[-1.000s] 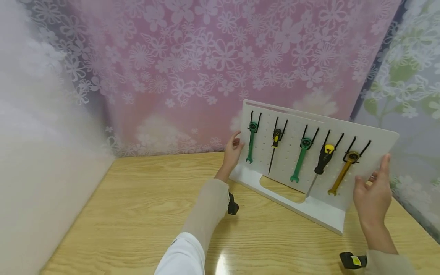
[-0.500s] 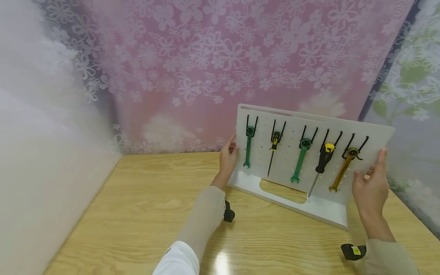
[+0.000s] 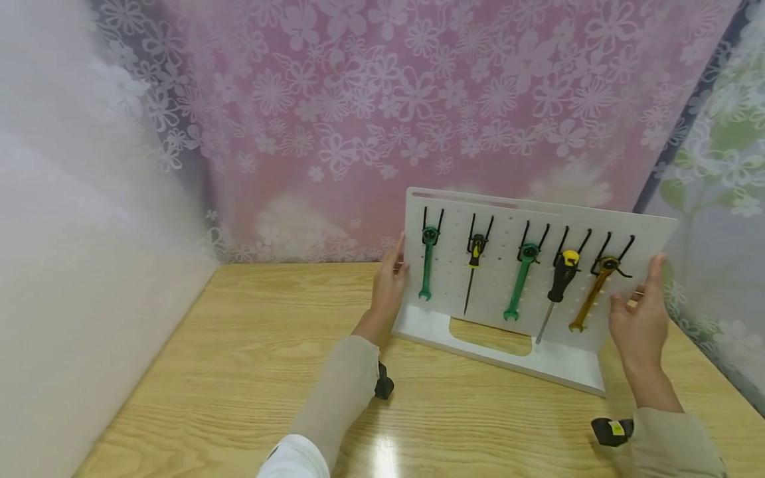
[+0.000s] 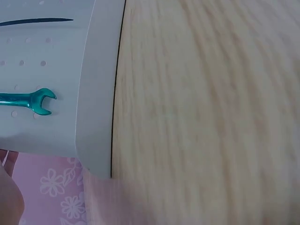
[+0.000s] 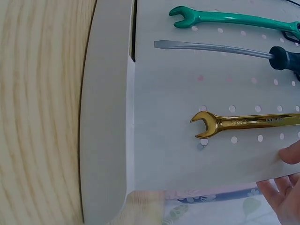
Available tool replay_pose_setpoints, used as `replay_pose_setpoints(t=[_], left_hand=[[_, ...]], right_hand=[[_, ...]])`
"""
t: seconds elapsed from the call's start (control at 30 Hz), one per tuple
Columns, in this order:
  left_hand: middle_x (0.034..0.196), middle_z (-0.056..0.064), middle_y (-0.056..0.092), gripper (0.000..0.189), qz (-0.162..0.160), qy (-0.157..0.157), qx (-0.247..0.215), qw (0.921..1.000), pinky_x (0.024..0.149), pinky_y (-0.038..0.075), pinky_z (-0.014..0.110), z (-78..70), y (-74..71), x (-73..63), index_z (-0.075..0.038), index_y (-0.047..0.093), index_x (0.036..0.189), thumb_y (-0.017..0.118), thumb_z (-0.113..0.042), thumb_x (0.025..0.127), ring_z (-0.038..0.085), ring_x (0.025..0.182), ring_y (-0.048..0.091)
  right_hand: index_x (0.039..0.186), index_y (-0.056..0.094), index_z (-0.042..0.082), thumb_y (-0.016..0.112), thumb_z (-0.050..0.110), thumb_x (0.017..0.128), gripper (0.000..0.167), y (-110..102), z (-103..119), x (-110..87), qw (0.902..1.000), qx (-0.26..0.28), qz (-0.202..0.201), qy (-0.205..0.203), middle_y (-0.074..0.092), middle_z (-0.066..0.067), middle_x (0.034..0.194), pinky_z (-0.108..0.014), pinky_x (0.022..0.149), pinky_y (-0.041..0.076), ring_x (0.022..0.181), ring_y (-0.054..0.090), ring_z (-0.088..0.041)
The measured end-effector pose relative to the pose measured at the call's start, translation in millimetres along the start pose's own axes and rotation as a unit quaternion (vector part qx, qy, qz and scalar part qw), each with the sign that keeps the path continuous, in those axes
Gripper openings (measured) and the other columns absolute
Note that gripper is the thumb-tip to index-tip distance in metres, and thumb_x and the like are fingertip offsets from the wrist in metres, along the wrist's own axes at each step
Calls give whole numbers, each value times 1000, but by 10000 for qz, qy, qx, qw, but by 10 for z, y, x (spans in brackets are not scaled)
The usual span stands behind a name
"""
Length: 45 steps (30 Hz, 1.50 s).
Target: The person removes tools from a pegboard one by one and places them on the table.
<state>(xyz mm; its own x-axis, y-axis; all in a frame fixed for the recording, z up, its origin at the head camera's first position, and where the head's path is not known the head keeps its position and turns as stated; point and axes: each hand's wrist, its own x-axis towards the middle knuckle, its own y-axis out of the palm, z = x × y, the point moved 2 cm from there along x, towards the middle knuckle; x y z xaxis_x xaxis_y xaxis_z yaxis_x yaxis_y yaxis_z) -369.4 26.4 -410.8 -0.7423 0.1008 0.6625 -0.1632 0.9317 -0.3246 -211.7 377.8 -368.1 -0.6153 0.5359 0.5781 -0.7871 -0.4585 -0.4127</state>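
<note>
A white pegboard stand [image 3: 496, 285] leans back on its flat base, at the right of the head view. My left hand [image 3: 388, 285] holds its left side edge. On the opposite edge my right hand [image 3: 639, 328] grips the board, thumb in front and fingers behind, as the right wrist view shows. From black hooks hang, left to right, a green wrench [image 3: 427, 265], a small black-and-yellow screwdriver [image 3: 475, 252], another green wrench [image 3: 520, 285], a larger screwdriver [image 3: 563, 275] and a gold wrench [image 3: 592, 295]. Only part of the left hand shows in the left wrist view.
The stand is on a light wood table [image 3: 269, 345]. A pink flowered curtain [image 3: 388, 99] hangs behind it, with a pale wall [image 3: 107, 265] at the left. Black wrist cameras [image 3: 384, 384] are worn under both forearms.
The stand has turned slightly: its left end has come nearer and to the left, its right end has gone back a little. Both hands moved with it, still holding the edges.
</note>
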Motion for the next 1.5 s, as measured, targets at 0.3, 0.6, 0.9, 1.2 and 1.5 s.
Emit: replay_pose_setpoints(t=[0.3,0.6,0.9,1.2,1.5], left_hand=[[103,3,53,63,99,-109,227,9996,69,48,23,2,-213,-119,-31,28,145,54,-12,91,13,82,53],[102,6,55,64,8,69,216,9997,69,49,26,0,-402,-222,-30,31,144,57,-8,90,17,82,55],[99,7,54,62,16,-17,255,9997,70,50,30,0,-597,-313,-22,30,145,55,-6,90,18,81,53],[96,8,53,62,-35,-171,317,9993,70,49,32,51,-790,-406,-23,30,145,56,-9,90,19,82,53],[94,14,55,59,-75,-118,385,9992,71,50,36,66,-1011,-435,-10,34,142,58,-2,88,25,82,55]], right_hand=[[148,14,27,54,-5,85,82,105,59,21,9997,147,145,-137,49,-16,111,-6,71,35,85,39,1],[148,15,23,54,-10,83,82,210,94,14,9987,336,251,-281,47,-20,108,-7,70,34,85,40,-5],[148,10,32,53,-4,87,83,325,208,-26,9979,327,556,101,44,-15,111,-14,73,39,93,42,-18],[147,20,29,54,1,87,74,448,332,-111,9959,586,525,447,42,-3,107,-17,71,39,94,44,-15],[146,24,24,55,1,88,70,565,456,-167,9955,680,573,328,47,-11,108,-29,81,47,93,48,-18]])
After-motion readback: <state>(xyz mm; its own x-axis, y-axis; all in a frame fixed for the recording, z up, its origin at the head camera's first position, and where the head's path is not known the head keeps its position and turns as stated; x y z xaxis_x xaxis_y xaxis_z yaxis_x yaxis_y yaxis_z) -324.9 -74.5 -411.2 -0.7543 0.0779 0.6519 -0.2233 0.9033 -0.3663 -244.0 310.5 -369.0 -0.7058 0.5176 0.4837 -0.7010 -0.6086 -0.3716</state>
